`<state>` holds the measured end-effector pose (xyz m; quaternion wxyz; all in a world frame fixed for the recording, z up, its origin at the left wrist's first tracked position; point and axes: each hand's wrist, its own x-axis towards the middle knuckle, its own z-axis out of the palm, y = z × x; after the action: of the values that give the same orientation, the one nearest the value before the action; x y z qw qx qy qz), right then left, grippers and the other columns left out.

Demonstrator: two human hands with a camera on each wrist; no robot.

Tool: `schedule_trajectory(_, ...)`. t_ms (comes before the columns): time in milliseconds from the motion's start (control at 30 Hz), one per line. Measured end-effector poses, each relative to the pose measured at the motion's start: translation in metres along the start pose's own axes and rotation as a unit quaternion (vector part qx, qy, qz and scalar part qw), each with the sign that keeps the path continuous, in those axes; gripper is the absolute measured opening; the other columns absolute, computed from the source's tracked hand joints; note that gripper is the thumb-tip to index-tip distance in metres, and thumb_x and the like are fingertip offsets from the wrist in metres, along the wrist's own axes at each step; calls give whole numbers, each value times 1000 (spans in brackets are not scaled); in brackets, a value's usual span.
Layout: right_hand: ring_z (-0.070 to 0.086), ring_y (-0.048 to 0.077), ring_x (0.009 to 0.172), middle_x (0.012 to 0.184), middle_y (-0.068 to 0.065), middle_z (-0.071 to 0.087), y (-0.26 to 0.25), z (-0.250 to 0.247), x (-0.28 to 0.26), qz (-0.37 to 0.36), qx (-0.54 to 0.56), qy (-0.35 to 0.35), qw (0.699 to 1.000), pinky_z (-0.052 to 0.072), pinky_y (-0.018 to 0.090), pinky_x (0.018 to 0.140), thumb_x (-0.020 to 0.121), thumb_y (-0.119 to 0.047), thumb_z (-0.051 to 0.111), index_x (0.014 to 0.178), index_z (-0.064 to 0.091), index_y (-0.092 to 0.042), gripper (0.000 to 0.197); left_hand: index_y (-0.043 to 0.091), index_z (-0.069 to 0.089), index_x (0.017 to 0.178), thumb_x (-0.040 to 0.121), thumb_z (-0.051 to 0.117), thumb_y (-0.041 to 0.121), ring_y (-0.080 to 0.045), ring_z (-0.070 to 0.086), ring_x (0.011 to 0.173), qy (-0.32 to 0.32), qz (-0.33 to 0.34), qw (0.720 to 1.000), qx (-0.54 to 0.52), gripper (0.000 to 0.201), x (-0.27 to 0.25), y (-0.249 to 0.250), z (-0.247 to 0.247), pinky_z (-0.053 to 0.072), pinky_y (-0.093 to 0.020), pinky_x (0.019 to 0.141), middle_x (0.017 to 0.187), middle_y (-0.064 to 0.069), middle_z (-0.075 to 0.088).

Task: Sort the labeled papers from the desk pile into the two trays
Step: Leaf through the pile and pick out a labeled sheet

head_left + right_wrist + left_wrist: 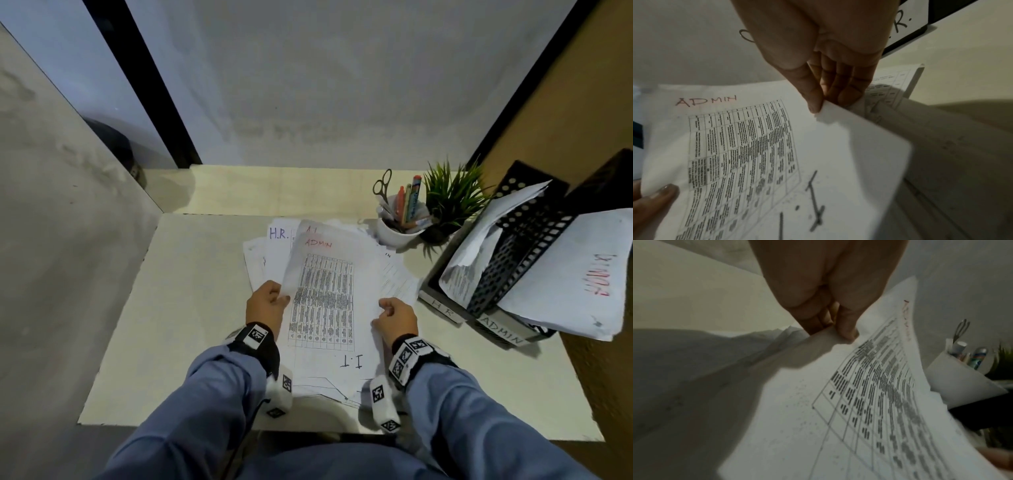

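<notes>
- I read this as the pick-and-identify step: ADMIN sheet [322, 294] is lifted off the desk pile [270, 253], printed table facing up, red ADMIN heading at its far end.
- Left hand [269, 303] pinches the sheet's left edge, thumb on top.
- Right hand [397, 317] pinches the right edge; hands apart, sheet spanning between them.
- An "I.T" mark shows near the sheet's near end; can't tell if it's on this sheet or showing through.
- Next: carry right to the ADMIN tray [534, 240], beside the H.R. tray [442, 303]; it already holds papers, so slide in flat.
</notes>
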<state>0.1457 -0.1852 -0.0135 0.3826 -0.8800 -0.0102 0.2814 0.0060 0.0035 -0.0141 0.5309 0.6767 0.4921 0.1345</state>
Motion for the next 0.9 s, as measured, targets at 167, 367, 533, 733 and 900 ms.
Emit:
schedule_trajectory(167,45,18,66,68,2,49,-5,-2,-1,3,83,8,997,39,27,64,68,-6,74,77,56,-18,23,10,57,77,72,75,0,-21,58,62,-44,-1,995,-88,21,-2,5,-5,49,-29,67,66,9,66)
schedule_trajectory(367,35,17,64,64,8,40,-6,-13,-3,3,164,22,986,31,25,58,73,5,68,65,46,6,24,8,68,79,84,71,23,-22,62,79,-20,-39,991,-123,15,-3,8,-4,50,-31,79,86,-9,70)
schedule_trajectory(533,47,20,77,68,8,50,-2,-33,-11,56,234,61,969,40,20,55,75,23,52,67,54,-2,26,22,41,66,95,54,17,-4,41,64,8,-48,994,-102,33,-10,20,-10,35,-9,55,69,12,40)
schedule_trajectory(733,44,22,102,113,17,53,-10,-47,-20,95,329,24,939,37,24,89,78,27,46,119,53,12,44,8,63,97,93,55,10,-21,57,87,-33,-48,994,-96,9,0,13,-10,42,-25,81,90,-5,64)
schedule_trajectory(900,54,37,106,108,21,59,-18,-29,-20,110,369,7,923,38,38,96,70,29,47,89,58,6,32,-3,65,95,84,47,-17,-24,54,93,-108,-100,982,-121,25,1,17,-5,44,-33,86,95,-10,62)
